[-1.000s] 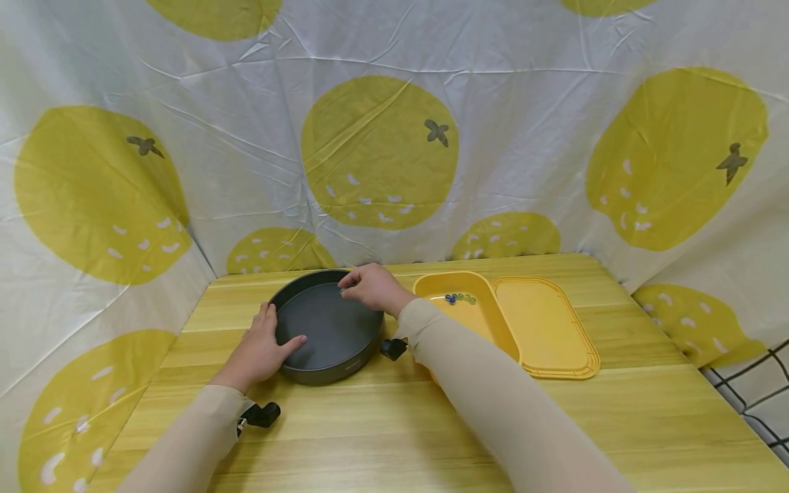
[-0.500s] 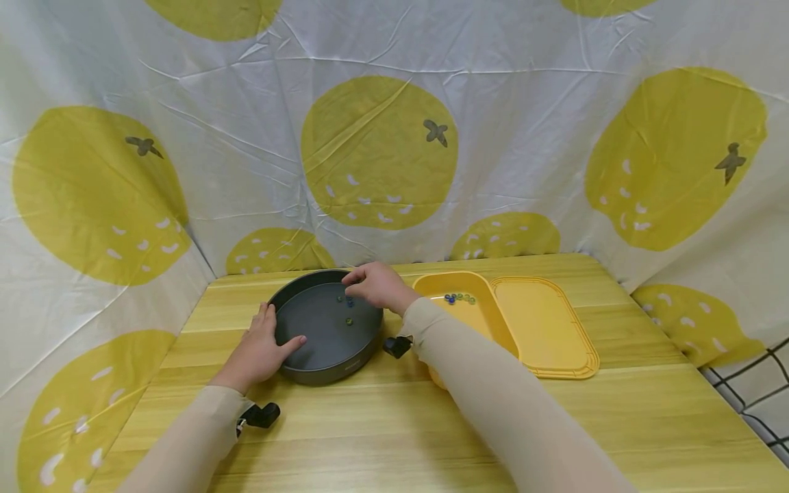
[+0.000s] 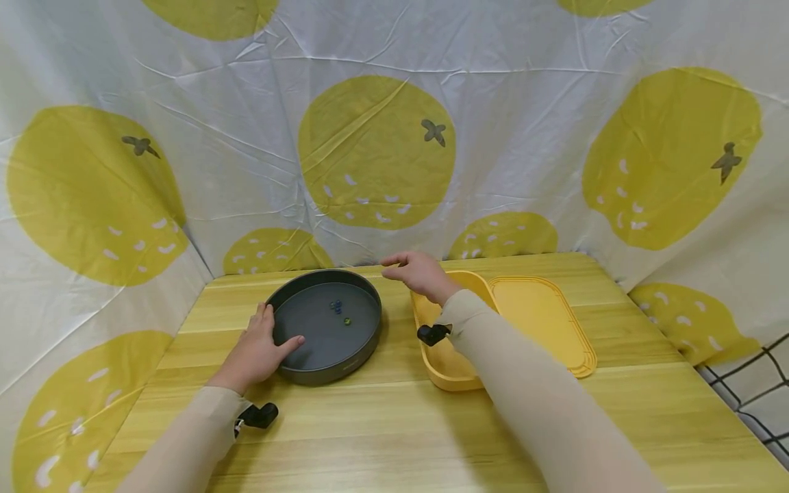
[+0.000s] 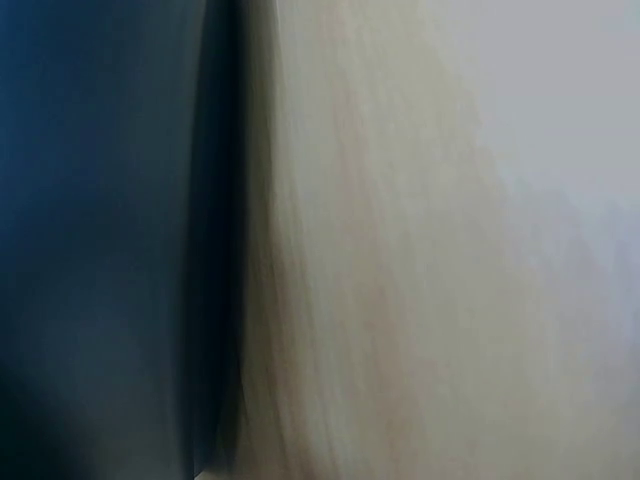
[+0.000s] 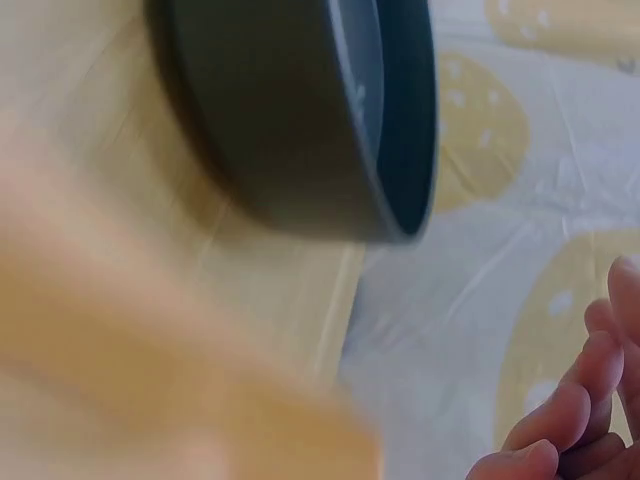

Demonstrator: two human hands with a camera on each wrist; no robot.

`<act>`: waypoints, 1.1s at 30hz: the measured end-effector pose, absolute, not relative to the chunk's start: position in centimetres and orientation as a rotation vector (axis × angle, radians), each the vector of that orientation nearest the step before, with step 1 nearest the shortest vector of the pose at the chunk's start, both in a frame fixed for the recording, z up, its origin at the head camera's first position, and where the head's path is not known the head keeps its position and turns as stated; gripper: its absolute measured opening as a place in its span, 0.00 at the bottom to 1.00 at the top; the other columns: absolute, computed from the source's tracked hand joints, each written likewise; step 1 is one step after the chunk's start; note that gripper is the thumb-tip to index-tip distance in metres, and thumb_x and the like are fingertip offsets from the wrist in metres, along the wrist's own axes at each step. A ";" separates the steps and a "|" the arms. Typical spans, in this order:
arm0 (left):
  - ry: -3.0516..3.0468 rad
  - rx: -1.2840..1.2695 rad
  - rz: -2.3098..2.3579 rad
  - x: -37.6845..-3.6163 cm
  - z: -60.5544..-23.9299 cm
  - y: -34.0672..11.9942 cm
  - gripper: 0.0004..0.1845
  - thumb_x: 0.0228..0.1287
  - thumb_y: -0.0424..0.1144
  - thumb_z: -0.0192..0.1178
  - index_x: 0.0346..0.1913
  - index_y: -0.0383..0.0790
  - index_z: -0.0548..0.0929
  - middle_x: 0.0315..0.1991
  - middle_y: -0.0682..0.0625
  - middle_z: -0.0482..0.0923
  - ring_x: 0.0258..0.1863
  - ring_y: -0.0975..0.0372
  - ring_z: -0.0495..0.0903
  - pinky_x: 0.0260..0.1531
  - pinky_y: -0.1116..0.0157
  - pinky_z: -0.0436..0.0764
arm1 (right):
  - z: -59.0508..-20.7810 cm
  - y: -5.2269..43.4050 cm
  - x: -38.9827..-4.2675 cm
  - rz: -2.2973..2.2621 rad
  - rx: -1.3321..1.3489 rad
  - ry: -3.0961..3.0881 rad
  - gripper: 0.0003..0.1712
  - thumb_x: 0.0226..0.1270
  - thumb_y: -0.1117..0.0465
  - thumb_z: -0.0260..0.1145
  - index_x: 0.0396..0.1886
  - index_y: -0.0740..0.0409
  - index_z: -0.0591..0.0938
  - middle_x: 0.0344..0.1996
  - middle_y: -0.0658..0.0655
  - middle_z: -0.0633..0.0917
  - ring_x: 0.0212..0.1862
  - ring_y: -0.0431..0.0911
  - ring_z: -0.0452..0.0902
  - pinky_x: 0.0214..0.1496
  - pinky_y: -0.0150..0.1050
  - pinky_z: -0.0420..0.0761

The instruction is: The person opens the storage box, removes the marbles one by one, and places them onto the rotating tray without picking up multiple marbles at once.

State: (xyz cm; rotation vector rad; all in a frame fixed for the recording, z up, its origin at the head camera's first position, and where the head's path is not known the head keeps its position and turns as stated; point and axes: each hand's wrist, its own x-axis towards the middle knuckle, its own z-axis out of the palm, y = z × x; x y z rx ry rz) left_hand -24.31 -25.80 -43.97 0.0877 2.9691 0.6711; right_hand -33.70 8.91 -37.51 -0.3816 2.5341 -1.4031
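A round dark grey pan (image 3: 314,335) stands on the wooden table in the head view. Several small glass marbles (image 3: 337,307) lie on its bottom toward the right. My left hand (image 3: 255,349) rests spread at the pan's left rim, thumb reaching over the inside. In the left wrist view the dark pan wall (image 4: 100,240) is blurred and no fingers show. My right hand (image 3: 422,274) hovers over the back of the yellow box (image 3: 453,376), fingers loosely extended and holding nothing visible. Hand and sleeve hide part of the box's inside. The right wrist view shows the loosely bent fingers (image 5: 590,390).
A flat yellow lid (image 3: 545,325) lies against the box's right side. A white cloth with yellow fruit prints (image 3: 376,150) hangs behind the table. Black wire grid (image 3: 752,383) shows at the far right. A black wrist camera (image 3: 433,334) sits on my right sleeve.
My right hand has let go of a marble in the pan and moved right, over the yellow box. Marbles in the pan have come into sight and shifted slightly. My left hand has stayed put.
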 end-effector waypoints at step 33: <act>2.960 0.088 0.666 -24.3 -44.0 -25.8 0.62 0.74 0.67 0.58 0.83 0.23 0.38 0.85 0.27 0.32 0.83 0.32 0.37 0.78 0.30 0.45 | -43.3 17.6 -34.5 -0.847 -0.213 2.852 0.19 0.73 0.58 0.68 0.61 0.58 0.88 0.61 0.61 0.88 0.54 0.54 0.84 0.57 0.47 0.82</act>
